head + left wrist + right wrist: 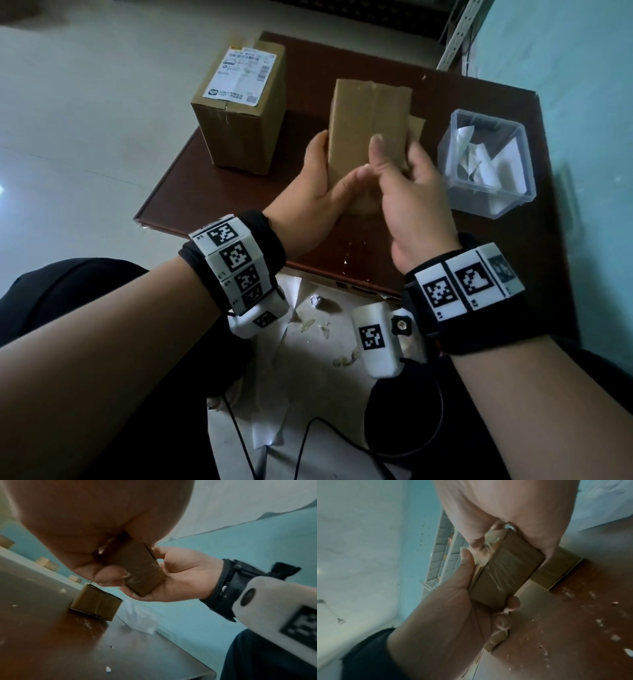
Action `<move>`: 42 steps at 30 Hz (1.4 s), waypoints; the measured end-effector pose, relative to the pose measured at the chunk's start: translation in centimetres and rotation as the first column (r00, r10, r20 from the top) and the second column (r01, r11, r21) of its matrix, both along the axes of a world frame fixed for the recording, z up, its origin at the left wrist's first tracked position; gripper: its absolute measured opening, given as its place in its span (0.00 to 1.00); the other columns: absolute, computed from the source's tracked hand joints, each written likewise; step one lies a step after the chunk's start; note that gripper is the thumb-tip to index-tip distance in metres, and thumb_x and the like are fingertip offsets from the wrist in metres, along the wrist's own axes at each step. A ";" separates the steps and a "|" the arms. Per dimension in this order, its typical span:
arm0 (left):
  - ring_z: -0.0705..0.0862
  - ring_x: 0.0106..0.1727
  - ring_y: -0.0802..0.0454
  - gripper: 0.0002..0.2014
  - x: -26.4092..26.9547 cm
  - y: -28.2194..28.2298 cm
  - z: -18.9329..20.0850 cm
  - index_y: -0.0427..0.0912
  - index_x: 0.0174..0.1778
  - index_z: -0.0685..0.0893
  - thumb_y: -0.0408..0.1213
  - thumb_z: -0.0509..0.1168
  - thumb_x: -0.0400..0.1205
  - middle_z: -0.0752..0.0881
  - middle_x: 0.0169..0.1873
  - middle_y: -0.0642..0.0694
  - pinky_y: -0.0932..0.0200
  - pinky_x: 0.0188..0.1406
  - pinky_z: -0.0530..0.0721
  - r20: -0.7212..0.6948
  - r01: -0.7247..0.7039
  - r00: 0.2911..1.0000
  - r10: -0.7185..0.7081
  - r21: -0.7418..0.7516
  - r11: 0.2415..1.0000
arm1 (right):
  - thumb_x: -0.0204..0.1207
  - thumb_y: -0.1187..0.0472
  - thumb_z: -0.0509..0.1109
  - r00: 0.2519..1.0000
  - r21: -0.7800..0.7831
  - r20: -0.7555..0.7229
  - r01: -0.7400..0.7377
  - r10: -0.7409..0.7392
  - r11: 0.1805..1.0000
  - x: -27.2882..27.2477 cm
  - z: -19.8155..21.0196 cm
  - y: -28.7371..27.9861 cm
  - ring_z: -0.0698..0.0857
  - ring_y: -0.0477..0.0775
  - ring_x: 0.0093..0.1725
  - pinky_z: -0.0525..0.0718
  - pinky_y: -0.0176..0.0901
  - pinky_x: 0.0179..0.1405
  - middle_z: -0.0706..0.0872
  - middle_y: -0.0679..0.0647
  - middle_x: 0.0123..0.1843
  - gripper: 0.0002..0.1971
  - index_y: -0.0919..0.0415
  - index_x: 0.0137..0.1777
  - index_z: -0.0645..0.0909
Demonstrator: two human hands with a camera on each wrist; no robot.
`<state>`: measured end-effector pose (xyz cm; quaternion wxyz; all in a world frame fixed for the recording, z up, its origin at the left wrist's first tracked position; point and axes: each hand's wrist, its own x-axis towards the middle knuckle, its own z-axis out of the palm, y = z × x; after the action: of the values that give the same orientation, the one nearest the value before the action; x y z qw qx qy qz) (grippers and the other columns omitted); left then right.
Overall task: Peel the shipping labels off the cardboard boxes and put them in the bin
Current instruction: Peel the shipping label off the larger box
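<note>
nearby, labelled box (239, 113) and bin (488, 164); both hands (308, 192) clamped on bare box (368, 120)

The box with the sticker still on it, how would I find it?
Start at the dark brown table. At its far left corner stands a cardboard box, away from both hands. Only this one carries a white shipping label on top; the box being held shows none.
</note>
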<state>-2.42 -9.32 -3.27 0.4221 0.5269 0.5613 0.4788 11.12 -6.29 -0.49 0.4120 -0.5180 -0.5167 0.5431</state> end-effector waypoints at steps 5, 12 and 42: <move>0.85 0.41 0.64 0.17 -1.8 0.9 0.7 0.43 0.58 0.82 0.55 0.62 0.89 0.86 0.42 0.56 0.61 0.40 0.84 -0.206 -0.320 0.922 0.326 0.066 0.945 | 0.82 0.54 0.74 0.998 0.020 -0.028 -0.062 0.063 0.998 -2.3 -1.3 1.2 0.86 0.47 0.73 0.86 0.52 0.75 0.85 0.48 0.77 0.37 0.47 0.90 0.67; 0.90 0.49 0.54 0.14 -2.8 2.6 2.1 0.43 0.61 0.88 0.45 0.63 0.87 0.92 0.48 0.51 0.53 0.53 0.89 -0.152 -0.344 0.924 0.351 0.072 0.936 | 0.81 0.51 0.70 0.999 0.059 -0.017 -0.026 0.027 0.998 -5.0 -1.4 4.0 0.77 0.52 0.84 0.80 0.60 0.81 0.75 0.49 0.88 0.41 0.44 0.94 0.58; 0.90 0.56 0.40 0.15 -4.5 11.9 0.5 0.36 0.61 0.84 0.43 0.60 0.91 0.85 0.44 0.43 0.53 0.38 0.93 -0.179 -0.312 0.948 0.263 -0.357 0.881 | 0.85 0.44 0.75 0.807 0.062 0.586 -0.133 0.071 0.989 -5.5 -2.5 10.9 0.66 0.39 0.32 0.67 0.24 0.16 0.63 0.40 0.37 0.27 0.42 0.39 0.57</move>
<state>-6.94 2.56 -2.72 0.4046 0.3745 0.7407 0.3841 5.62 4.64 -2.98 0.2300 -0.6094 -0.6714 0.3536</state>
